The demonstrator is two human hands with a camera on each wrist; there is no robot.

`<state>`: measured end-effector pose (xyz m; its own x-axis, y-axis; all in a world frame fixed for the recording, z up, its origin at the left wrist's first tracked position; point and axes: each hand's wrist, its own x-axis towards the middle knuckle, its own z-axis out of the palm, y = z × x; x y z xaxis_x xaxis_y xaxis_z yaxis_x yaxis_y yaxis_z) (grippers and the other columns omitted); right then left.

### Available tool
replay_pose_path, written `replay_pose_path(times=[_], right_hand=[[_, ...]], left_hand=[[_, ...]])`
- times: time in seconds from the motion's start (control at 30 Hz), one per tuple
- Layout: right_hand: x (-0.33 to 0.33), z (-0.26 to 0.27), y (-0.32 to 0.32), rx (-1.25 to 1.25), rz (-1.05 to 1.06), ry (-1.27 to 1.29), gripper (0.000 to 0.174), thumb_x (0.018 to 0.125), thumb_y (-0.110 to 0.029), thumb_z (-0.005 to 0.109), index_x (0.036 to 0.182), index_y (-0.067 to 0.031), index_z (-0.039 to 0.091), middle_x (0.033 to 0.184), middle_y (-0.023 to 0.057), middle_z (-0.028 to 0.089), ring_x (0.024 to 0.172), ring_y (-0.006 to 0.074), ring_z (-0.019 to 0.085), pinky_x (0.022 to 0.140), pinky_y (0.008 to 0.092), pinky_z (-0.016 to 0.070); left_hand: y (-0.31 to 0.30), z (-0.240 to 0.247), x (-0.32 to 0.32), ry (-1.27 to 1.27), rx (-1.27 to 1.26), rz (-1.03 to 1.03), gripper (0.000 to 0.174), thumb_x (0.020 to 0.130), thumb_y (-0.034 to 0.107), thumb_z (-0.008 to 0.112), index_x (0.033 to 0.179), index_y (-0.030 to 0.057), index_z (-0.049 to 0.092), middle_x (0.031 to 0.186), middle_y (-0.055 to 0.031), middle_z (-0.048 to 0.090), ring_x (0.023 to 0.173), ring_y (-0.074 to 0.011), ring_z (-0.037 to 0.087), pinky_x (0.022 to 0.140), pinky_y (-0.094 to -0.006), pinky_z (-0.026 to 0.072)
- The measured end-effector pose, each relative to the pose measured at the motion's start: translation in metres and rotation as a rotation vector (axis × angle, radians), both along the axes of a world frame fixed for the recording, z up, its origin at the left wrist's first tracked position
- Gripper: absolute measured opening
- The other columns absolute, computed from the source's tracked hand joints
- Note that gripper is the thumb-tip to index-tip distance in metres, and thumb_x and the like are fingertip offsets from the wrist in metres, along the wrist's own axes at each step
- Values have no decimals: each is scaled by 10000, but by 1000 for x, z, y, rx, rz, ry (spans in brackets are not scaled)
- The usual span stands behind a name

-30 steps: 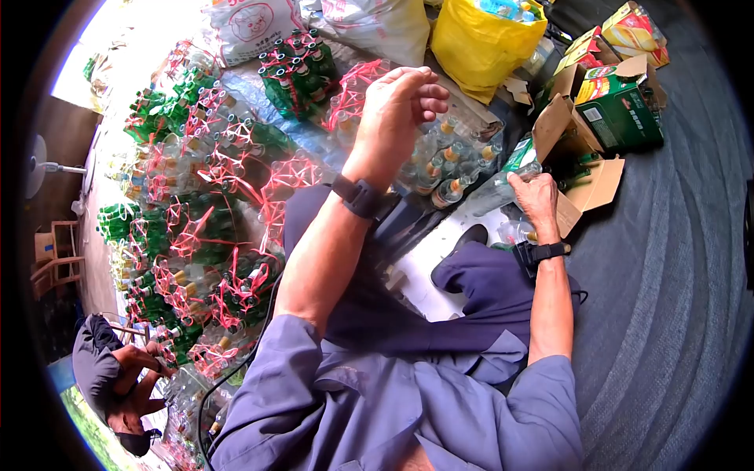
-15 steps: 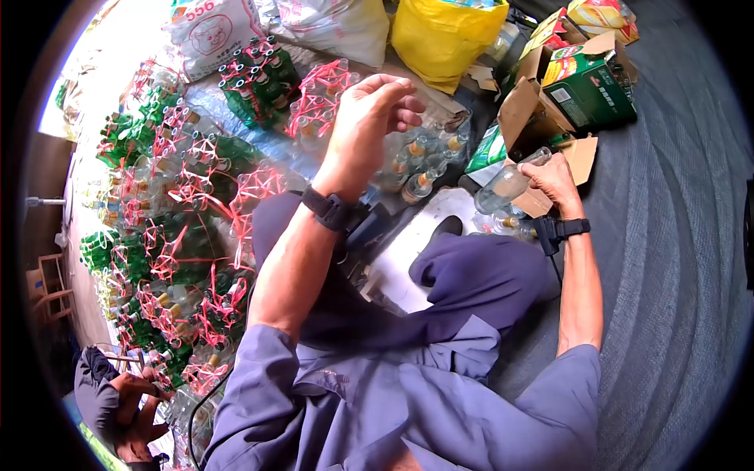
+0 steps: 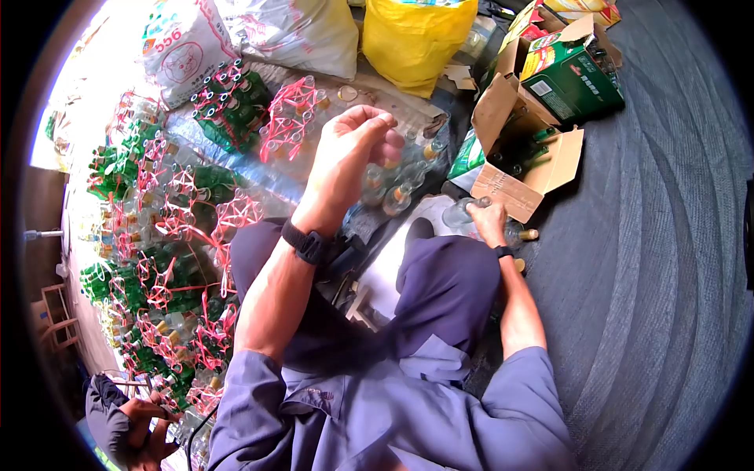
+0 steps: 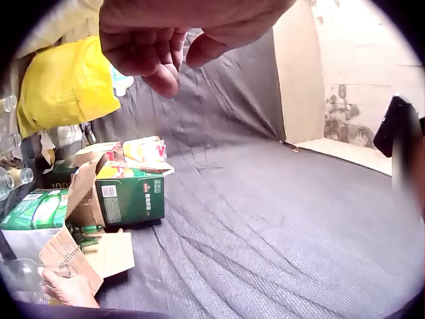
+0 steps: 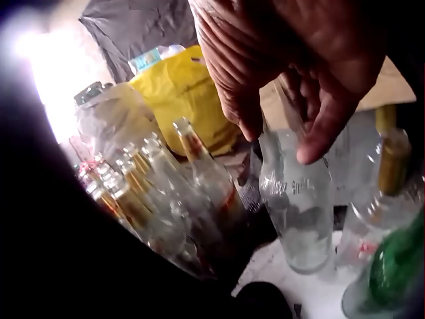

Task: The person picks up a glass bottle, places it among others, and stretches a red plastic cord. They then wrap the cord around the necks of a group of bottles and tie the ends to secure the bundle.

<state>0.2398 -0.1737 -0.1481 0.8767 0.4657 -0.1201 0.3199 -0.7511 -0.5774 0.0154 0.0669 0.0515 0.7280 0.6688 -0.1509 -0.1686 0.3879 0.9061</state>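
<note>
A clear glass bottle with raised lettering is in my right hand, thumb and fingers pinching its neck. In the right wrist view its base is right at a white surface. Other bottles lie or stand just to its right, one clear with a gold-wrapped neck and one green. My left hand hangs in the air over the clear bottles, fingers loosely curled and holding nothing.
An opened carton with green bottles stands ahead on the right, a green carton behind it. Bundles of bottles tied with pink string fill the left side. A yellow bag and white sacks stand at the back. Another person sits lower left.
My right hand has brought the clear bottle from beside the open carton down and back towards my knee. My left hand stays raised and bare. The head view has shifted.
</note>
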Motion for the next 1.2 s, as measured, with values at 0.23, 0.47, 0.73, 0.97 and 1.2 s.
replay_pose_path(times=[0.23, 0.47, 0.73, 0.97, 1.2], right_hand=[[-15, -24, -5, -98, -179, -40, 436, 693, -345, 754, 861, 52, 687, 932, 305, 656, 925, 447, 632, 836, 480, 495], [-11, -18, -7, -174, -212, 73, 509, 680, -432, 738, 832, 52, 692, 901, 284, 673, 857, 421, 664, 775, 465, 512], [-11, -39, -21, -51, -130, -29, 496, 701, -414, 710, 816, 67, 672, 810, 277, 666, 805, 420, 660, 746, 467, 502], [-27, -35, -51, 203, -34, 248, 310, 793, -235, 680, 642, -1, 544, 581, 64, 553, 559, 143, 544, 540, 330, 432], [-37, -9, -50, 402, 185, 418, 239, 841, -154, 600, 686, 20, 549, 613, 27, 535, 614, 90, 502, 564, 301, 410]], left_hand=[[-9, 0, 7, 59, 37, -66, 164, 942, 218, 589, 954, 55, 598, 781, -25, 674, 636, -67, 609, 597, -195, 428], [-10, -2, 8, 58, 42, -97, 154, 948, 209, 579, 950, 57, 605, 771, -19, 674, 623, -65, 609, 587, -191, 425], [-7, -7, 6, 71, 50, -95, 160, 942, 221, 592, 949, 61, 605, 768, -15, 671, 623, -67, 611, 586, -193, 430], [1, -9, -5, 36, 113, -42, 160, 938, 214, 597, 946, 54, 602, 783, -29, 671, 640, -81, 616, 586, -198, 440], [19, -7, -27, -2, 40, 103, 147, 932, 184, 599, 952, 38, 610, 797, -51, 662, 645, -106, 623, 581, -227, 488]])
